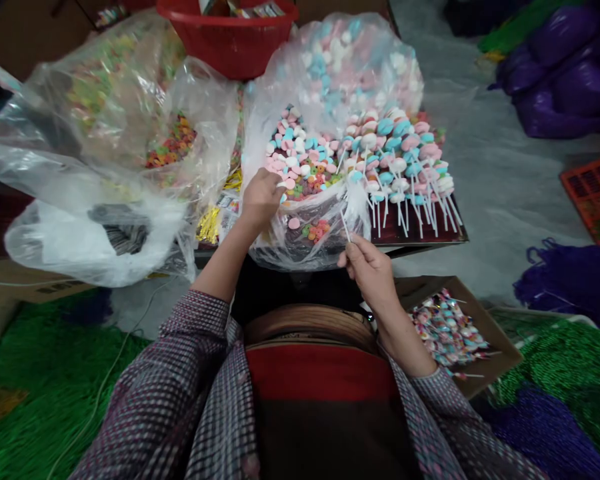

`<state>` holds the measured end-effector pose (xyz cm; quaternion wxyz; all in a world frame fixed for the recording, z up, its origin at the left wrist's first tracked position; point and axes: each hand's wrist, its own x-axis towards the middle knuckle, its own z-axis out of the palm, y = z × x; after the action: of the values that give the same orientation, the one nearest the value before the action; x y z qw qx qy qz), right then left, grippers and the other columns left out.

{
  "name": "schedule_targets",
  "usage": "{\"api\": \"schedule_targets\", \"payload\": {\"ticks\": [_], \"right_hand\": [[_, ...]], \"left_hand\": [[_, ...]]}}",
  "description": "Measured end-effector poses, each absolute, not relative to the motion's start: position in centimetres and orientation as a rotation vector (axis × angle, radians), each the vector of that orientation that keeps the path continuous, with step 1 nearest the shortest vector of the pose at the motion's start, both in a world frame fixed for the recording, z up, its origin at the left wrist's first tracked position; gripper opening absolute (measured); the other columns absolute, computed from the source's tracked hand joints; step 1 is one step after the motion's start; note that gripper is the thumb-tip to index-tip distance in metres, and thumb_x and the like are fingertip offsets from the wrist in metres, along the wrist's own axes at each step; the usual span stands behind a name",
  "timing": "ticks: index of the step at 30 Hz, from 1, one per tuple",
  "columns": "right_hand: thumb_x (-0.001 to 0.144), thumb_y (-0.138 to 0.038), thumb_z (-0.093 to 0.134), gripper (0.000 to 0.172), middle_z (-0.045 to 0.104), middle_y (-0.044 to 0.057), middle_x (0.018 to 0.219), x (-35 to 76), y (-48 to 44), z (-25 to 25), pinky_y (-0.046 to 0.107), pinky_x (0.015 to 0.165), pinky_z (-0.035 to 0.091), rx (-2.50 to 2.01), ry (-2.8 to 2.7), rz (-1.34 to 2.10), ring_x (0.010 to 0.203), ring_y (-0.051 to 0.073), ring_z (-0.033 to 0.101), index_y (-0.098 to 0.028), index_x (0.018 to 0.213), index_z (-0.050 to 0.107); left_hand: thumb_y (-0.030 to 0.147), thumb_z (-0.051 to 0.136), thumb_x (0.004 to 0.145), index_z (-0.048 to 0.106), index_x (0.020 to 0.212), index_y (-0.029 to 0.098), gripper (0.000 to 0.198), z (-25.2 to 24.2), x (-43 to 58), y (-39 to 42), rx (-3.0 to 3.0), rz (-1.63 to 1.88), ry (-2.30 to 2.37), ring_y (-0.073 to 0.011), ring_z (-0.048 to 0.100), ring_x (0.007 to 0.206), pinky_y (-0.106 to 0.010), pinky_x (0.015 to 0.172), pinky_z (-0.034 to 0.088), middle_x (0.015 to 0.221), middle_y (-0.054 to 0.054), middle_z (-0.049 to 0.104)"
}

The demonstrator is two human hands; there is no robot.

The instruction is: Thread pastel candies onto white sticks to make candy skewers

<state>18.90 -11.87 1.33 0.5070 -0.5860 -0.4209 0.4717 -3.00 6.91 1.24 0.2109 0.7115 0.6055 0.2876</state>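
Observation:
My left hand (261, 197) reaches into the open plastic bag, fingers pinched at a small pink-and-white marshmallow (289, 183). Around it lie loose pink, white and blue marshmallows (300, 143) and ring-shaped gummies (316, 181). Lower in the bag's front fold are more gummies (320, 231). Between thumb and fingers, my right hand (370, 268) grips a thin white stick (346, 227) that points up; no candy shows on its upper end. Just beyond that hand, finished marshmallow skewers (405, 160) lie heaped, their white sticks toward me.
A big clear bag of gummies (100, 87) spreads over the left side. Behind stands a red basin (230, 40). Gold twist ties (209, 225) lie between the bags. On my right, a cardboard box (503, 353) holds wrapped skewers. Green strands (55, 380) cover the floor at left.

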Motion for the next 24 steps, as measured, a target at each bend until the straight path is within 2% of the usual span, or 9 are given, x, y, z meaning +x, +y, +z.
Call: {"api": "schedule_targets", "payload": {"ticks": [3, 5, 8, 11, 14, 18, 21, 24], "right_hand": [[0.093, -0.054, 0.069, 0.046, 0.065, -0.006, 0.064, 18.7, -11.7, 1.2, 0.024, 0.048, 0.037, -1.413, -1.024, 1.143, 0.046, 0.007, 0.041, -0.019, 0.121, 0.078], [0.093, -0.054, 0.068, 0.045, 0.065, -0.006, 0.064, 18.5, -11.6, 1.2, 0.024, 0.048, 0.036, -1.416, -1.036, 1.156, 0.045, 0.007, 0.041, -0.019, 0.120, 0.078], [0.093, -0.055, 0.068, 0.045, 0.064, -0.006, 0.063, 18.3, -11.6, 1.2, 0.023, 0.047, 0.036, -1.416, -1.056, 1.173, 0.045, 0.007, 0.041, -0.019, 0.119, 0.078], [0.091, -0.055, 0.069, 0.045, 0.063, -0.007, 0.062, 18.4, -11.8, 1.2, 0.023, 0.047, 0.036, -1.425, -1.047, 1.160, 0.045, 0.007, 0.041, -0.019, 0.118, 0.078], [0.091, -0.054, 0.069, 0.043, 0.064, -0.006, 0.062, 18.7, -12.2, 1.1, 0.023, 0.048, 0.037, -1.434, -1.022, 1.139, 0.045, 0.007, 0.041, -0.019, 0.116, 0.078], [0.090, -0.055, 0.069, 0.042, 0.063, -0.006, 0.061, 18.7, -12.0, 1.2, 0.024, 0.047, 0.036, -1.428, -1.035, 1.135, 0.044, 0.007, 0.040, -0.019, 0.111, 0.079], [0.091, -0.057, 0.070, 0.044, 0.062, -0.006, 0.060, 18.6, -11.2, 1.8, 0.024, 0.048, 0.037, -1.412, -1.077, 1.118, 0.045, 0.008, 0.040, -0.019, 0.110, 0.079], [0.092, -0.058, 0.069, 0.046, 0.063, -0.006, 0.062, 18.4, -10.1, 2.7, 0.024, 0.049, 0.038, -1.378, -1.126, 1.106, 0.046, 0.008, 0.041, -0.020, 0.115, 0.079]], "left_hand": [[0.022, 0.065, 0.081, 0.066, 0.087, 0.022, 0.006, 1.1, -3.1, 7.5, 1.707, 0.963, 1.606, -0.0217, 0.059, 0.080, -0.033, 0.083, 0.051, 0.079, -0.002, 0.063], [0.021, 0.064, 0.082, 0.068, 0.088, 0.022, 0.007, 1.1, -2.6, 8.0, 1.732, 0.943, 1.601, -0.0211, 0.061, 0.079, -0.032, 0.082, 0.050, 0.078, -0.001, 0.065], [0.016, 0.064, 0.085, 0.074, 0.089, 0.019, 0.011, 1.4, -1.3, 8.4, 2.027, 0.685, 1.729, -0.0288, 0.068, 0.099, -0.040, 0.097, 0.050, 0.100, -0.011, 0.075], [0.013, 0.063, 0.087, 0.078, 0.103, 0.015, 0.022, 1.8, 0.0, 8.5, 2.177, 0.413, 1.854, -0.0367, 0.069, 0.113, -0.046, 0.102, 0.050, 0.121, -0.020, 0.074], [0.010, 0.063, 0.086, 0.077, 0.114, 0.012, 0.032, 2.0, 0.5, 8.6, 2.207, 0.280, 1.890, -0.0390, 0.068, 0.118, -0.048, 0.103, 0.051, 0.129, -0.022, 0.071], [0.011, 0.061, 0.087, 0.076, 0.114, 0.012, 0.030, 2.1, -0.2, 8.7, 2.289, 0.226, 1.844, -0.0409, 0.064, 0.126, -0.050, 0.108, 0.049, 0.132, -0.023, 0.070], [0.011, 0.067, 0.083, 0.075, 0.104, 0.016, 0.023, 2.2, -1.0, 8.4, 2.272, 0.387, 1.766, -0.0388, 0.065, 0.120, -0.048, 0.105, 0.049, 0.119, -0.018, 0.073], [0.011, 0.072, 0.077, 0.068, 0.086, 0.020, 0.013, 2.5, -1.3, 7.0, 1.885, 0.813, 1.648, -0.0261, 0.067, 0.091, -0.038, 0.091, 0.052, 0.084, -0.005, 0.069]]}}
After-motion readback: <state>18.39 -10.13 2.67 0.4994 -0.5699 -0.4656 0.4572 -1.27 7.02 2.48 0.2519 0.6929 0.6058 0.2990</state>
